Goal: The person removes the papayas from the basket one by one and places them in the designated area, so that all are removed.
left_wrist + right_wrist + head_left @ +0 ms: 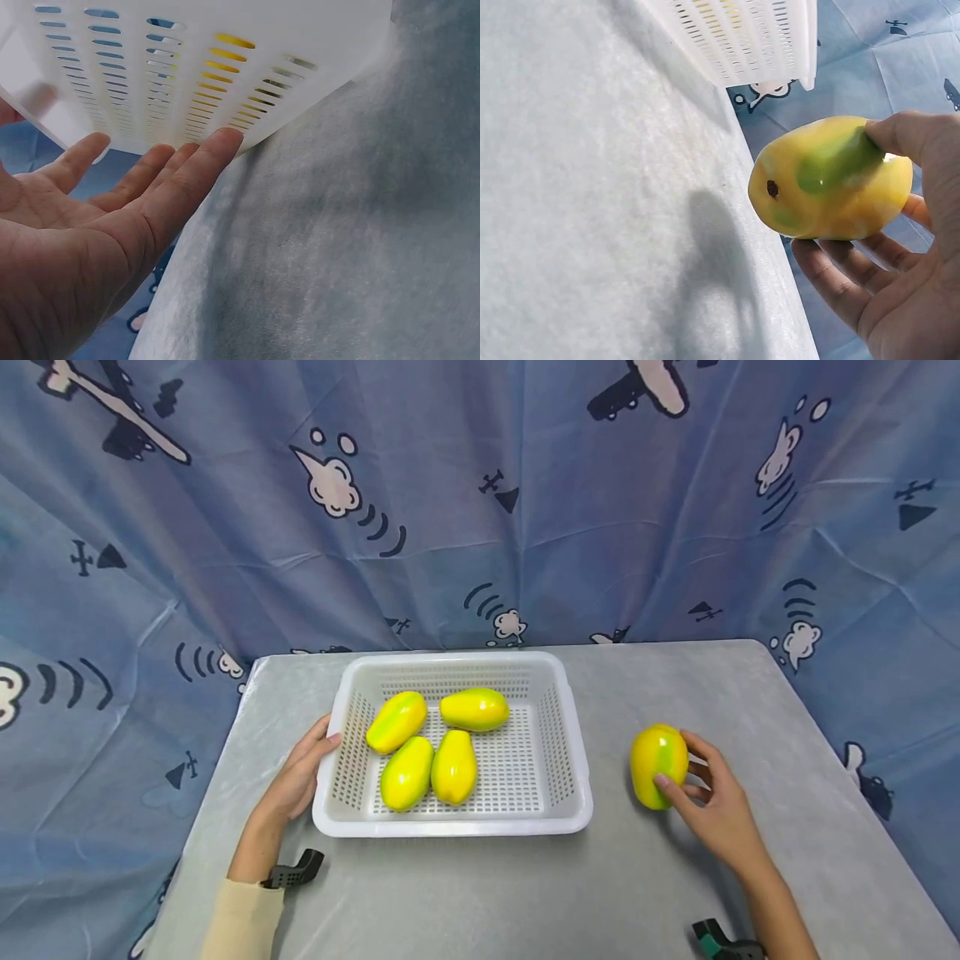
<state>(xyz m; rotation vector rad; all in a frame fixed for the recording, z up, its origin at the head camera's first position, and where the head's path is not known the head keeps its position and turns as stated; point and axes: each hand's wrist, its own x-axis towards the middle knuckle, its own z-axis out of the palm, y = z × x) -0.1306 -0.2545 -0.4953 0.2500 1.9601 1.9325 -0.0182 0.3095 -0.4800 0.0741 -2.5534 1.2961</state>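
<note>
A white perforated plastic basket (525, 827) sits on the table with several yellow-green papayas (474, 709) inside, gathered toward its left half. My left hand (298, 775) holds the basket's left rim. In the left wrist view its fingers (176, 180) lie against the slotted outer wall, while the thumb is over the rim and mostly hidden. Apart from the basket, to its right, my right hand (716, 806) grips another papaya (659, 767) between thumb and fingers. Seen in the right wrist view, this papaya (829, 180) is held above the table, its dark stem end pointing away from the palm.
The grey-white covered table (465, 902) ends just behind the basket. A blue patterned curtain (450, 527) hangs along the back and both sides. Black wrist devices (296, 869) are worn on both arms. The basket's right side wall (573, 752) faces the right hand.
</note>
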